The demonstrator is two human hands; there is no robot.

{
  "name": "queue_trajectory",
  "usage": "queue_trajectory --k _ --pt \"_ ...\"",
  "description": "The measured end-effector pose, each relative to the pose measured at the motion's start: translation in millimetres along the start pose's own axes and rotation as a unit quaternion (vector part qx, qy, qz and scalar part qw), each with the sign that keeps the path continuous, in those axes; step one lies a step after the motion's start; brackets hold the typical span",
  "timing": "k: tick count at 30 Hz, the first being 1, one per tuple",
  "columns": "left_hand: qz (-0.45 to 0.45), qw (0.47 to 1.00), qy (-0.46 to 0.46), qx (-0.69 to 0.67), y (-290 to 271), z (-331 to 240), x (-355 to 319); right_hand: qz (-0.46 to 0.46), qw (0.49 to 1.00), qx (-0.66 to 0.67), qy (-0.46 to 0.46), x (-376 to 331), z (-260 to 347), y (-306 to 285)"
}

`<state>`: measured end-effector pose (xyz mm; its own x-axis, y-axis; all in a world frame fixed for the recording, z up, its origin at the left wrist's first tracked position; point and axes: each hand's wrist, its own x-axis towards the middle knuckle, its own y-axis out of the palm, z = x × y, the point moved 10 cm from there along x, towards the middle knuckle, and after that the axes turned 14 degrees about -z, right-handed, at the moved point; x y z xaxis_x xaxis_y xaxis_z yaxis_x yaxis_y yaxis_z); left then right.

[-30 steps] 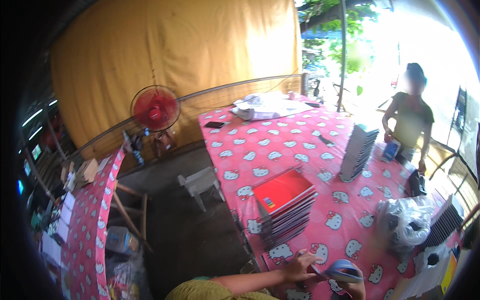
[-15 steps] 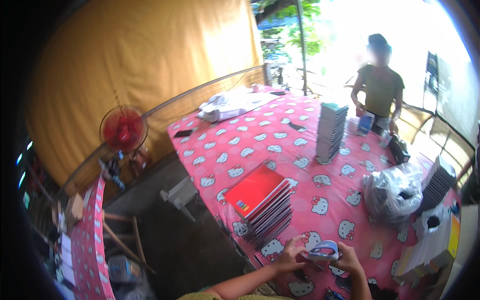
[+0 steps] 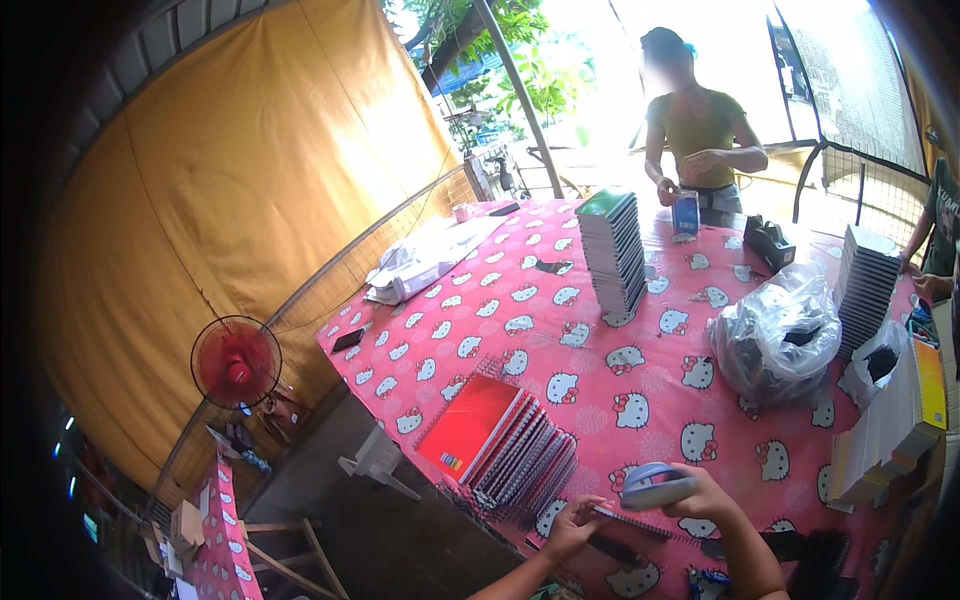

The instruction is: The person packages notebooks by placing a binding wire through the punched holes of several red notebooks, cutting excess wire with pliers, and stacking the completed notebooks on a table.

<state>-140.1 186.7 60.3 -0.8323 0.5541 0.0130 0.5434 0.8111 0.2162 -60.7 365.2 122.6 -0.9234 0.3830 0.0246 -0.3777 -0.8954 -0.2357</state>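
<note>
My right hand [image 3: 700,497] is closed round a blue-grey tool with a rounded, loop-like body [image 3: 655,485], raised just above the table near its front edge. Below it lies a spiral notebook [image 3: 640,523], seen nearly edge-on with its dark coil along one side. The fingers of my left hand [image 3: 572,530] pinch the notebook's left end. Just beyond my left hand stands a stack of spiral notebooks [image 3: 500,440] with a red cover on top, their coils facing various ways.
A tall notebook stack [image 3: 612,255] rises mid-table on the pink cloth [image 3: 480,350]. To the right are a clear plastic bag [image 3: 780,340], a dark stack [image 3: 868,285] and yellow-edged books [image 3: 890,430]. A person [image 3: 700,140] across the table holds a blue item [image 3: 685,212].
The view has shifted. My right hand has lifted the tool away from my left hand, which now grips the notebook's end. The person opposite has raised one hand.
</note>
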Motion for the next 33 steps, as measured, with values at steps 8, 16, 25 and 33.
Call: queue_trajectory --k 8,16,25,33 --pt "-0.059 0.997 -0.046 -0.017 -18.0 11.1 0.5 0.02 0.995 -0.039 -0.091 12.7 15.3 12.4" --pt "-0.045 0.993 -0.085 -0.064 -31.1 32.6 -4.3 -0.06 0.964 -0.232 -0.115 13.7 26.3 2.1" --pt "-0.01 0.997 0.065 0.048 9.9 -51.0 -5.5 -0.323 0.805 -0.483 -0.121 -52.8 23.4 -116.9" --pt "-0.007 0.983 0.166 0.074 62.0 -137.2 -36.8 -0.155 0.961 -0.129 -0.19 -65.6 119.1 17.9"
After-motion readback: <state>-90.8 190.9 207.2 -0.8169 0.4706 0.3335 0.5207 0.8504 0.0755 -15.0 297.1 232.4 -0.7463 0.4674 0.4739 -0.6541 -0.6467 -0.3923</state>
